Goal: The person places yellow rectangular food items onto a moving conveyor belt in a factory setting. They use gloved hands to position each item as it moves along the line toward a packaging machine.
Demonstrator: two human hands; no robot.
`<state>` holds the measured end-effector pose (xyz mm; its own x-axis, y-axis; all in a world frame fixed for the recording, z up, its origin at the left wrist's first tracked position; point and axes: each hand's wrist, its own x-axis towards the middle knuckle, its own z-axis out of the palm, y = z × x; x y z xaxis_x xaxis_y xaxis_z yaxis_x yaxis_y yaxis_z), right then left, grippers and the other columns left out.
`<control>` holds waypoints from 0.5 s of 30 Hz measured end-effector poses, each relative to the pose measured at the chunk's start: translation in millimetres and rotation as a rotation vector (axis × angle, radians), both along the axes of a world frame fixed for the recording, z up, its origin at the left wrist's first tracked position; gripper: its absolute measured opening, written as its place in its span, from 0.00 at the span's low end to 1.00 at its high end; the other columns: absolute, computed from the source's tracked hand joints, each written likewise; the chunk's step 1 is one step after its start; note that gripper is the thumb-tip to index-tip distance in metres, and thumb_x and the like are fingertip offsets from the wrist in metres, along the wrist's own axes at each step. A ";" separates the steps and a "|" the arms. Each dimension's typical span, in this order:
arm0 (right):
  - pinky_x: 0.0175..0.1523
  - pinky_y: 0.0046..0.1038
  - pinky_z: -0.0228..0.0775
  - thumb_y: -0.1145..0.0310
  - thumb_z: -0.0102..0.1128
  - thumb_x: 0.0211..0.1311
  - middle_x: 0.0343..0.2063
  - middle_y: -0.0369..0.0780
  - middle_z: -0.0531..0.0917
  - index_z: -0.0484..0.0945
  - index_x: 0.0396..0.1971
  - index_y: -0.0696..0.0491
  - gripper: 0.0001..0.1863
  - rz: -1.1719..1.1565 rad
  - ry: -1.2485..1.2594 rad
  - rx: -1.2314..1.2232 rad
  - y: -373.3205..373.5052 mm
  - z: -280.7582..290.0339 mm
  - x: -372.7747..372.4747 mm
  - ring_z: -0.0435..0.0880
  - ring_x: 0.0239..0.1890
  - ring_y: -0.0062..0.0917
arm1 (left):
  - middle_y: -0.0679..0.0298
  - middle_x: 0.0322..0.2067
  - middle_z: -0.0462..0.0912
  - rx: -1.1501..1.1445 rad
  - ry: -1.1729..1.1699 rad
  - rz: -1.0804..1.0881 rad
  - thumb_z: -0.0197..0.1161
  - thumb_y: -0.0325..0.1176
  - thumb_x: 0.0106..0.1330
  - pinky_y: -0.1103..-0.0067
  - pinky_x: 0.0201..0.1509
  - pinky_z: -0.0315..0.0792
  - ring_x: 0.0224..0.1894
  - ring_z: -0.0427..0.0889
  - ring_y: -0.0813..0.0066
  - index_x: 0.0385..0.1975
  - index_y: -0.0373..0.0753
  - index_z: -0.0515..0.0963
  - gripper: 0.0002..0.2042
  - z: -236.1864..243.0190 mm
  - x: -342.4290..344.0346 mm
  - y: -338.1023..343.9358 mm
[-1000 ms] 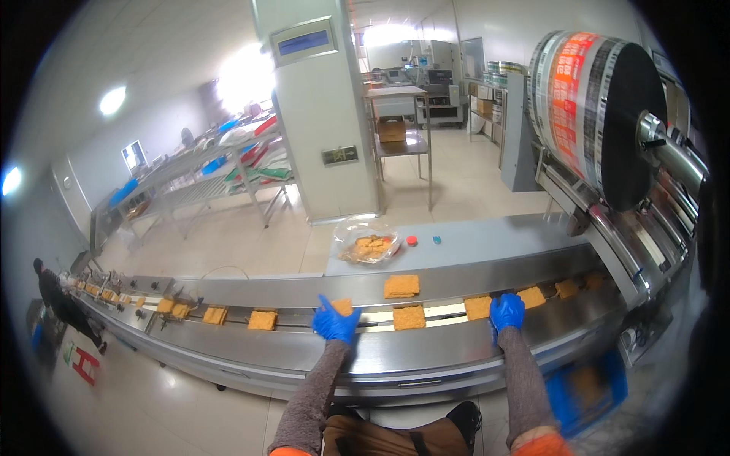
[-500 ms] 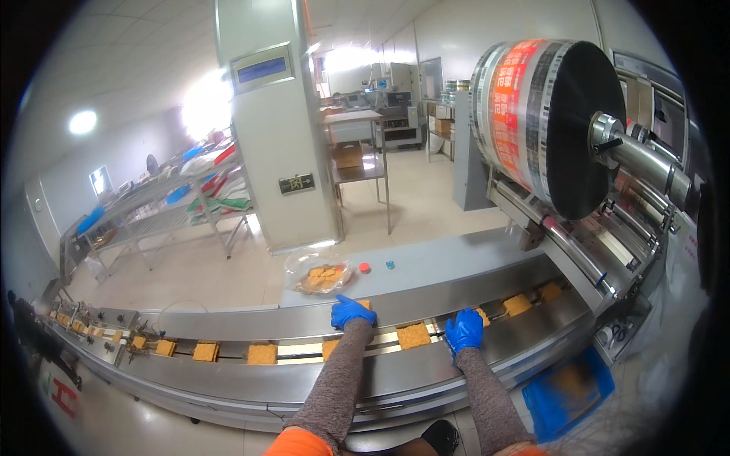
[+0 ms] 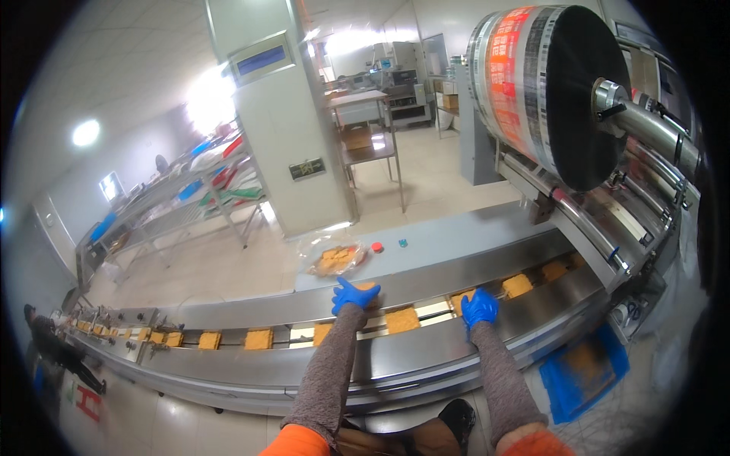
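Golden-brown square food pieces, like cakes or crackers, lie spaced in a row along the conveyor channel (image 3: 303, 334). My left hand (image 3: 353, 295), in a blue glove, is over the channel's far side with thumb and fingers spread. A food piece (image 3: 369, 286) shows partly behind it, touching or very close; the glove hides the rest. Farther right, my gloved right hand (image 3: 480, 308) reaches over the channel with its fingers forward, against the right side of another piece (image 3: 458, 302). Between my hands lies one more piece (image 3: 402, 320).
Behind the channel, a grey ledge (image 3: 449, 237) carries a clear plastic bag of food pieces (image 3: 335, 258), a red button (image 3: 377, 247) and a green one. A large printed film roll (image 3: 525, 91) overhangs the right end. A blue crate (image 3: 584, 372) is low at right. A person (image 3: 57, 342) is at far left.
The row of food pieces has shifted left; one formerly right of my right hand is now at its left. My left hand's fingers have spread. The whole view has tilted slightly.
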<state>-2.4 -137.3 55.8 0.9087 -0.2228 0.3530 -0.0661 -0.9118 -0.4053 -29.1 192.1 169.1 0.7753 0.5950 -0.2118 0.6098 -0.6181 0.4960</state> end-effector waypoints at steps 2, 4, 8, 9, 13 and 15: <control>0.47 0.44 0.73 0.52 0.67 0.51 0.35 0.53 0.83 0.80 0.35 0.59 0.23 -0.007 -0.087 -0.056 11.0 11.3 -0.4 0.82 0.40 0.45 | 0.44 0.71 0.53 -0.051 -0.178 0.042 0.68 0.65 0.48 0.51 0.69 0.55 0.71 0.53 0.43 0.74 0.44 0.43 0.58 -23.5 -8.7 41.4; 0.49 0.46 0.72 0.54 0.67 0.50 0.38 0.54 0.81 0.79 0.36 0.60 0.23 0.015 -0.145 -0.077 18.2 15.3 -4.3 0.80 0.43 0.46 | 0.44 0.70 0.54 0.123 -0.322 0.067 0.69 0.63 0.49 0.52 0.69 0.56 0.71 0.54 0.42 0.74 0.43 0.47 0.55 -44.1 -30.8 91.4; 0.46 0.47 0.71 0.63 0.65 0.50 0.37 0.52 0.80 0.79 0.34 0.59 0.16 0.112 -0.356 -0.101 2.9 -2.9 1.0 0.79 0.41 0.48 | 0.44 0.69 0.57 0.451 -0.336 0.163 0.68 0.58 0.52 0.55 0.69 0.58 0.70 0.57 0.44 0.72 0.43 0.54 0.49 -47.5 -101.8 184.6; 0.47 0.47 0.71 0.62 0.66 0.51 0.37 0.52 0.80 0.79 0.33 0.59 0.16 0.154 -0.268 -0.083 9.9 2.0 -1.2 0.79 0.41 0.47 | 0.44 0.69 0.57 0.528 -0.278 0.221 0.68 0.57 0.52 0.56 0.69 0.58 0.70 0.57 0.45 0.71 0.43 0.55 0.48 -48.6 -128.8 214.7; 0.44 0.47 0.71 0.63 0.65 0.51 0.35 0.51 0.81 0.79 0.31 0.58 0.14 0.277 -0.210 -0.149 -9.0 -1.5 1.3 0.80 0.39 0.46 | 0.45 0.68 0.59 0.487 -0.100 0.488 0.65 0.58 0.55 0.56 0.69 0.58 0.70 0.58 0.46 0.69 0.41 0.59 0.44 -23.6 -205.6 258.6; 0.44 0.48 0.71 0.61 0.64 0.53 0.34 0.51 0.81 0.79 0.31 0.58 0.14 0.204 -0.164 -0.120 2.1 -3.5 0.3 0.80 0.38 0.47 | 0.46 0.67 0.61 0.559 -0.042 0.662 0.63 0.59 0.56 0.55 0.68 0.60 0.68 0.59 0.45 0.67 0.40 0.62 0.42 -49.3 -244.1 282.8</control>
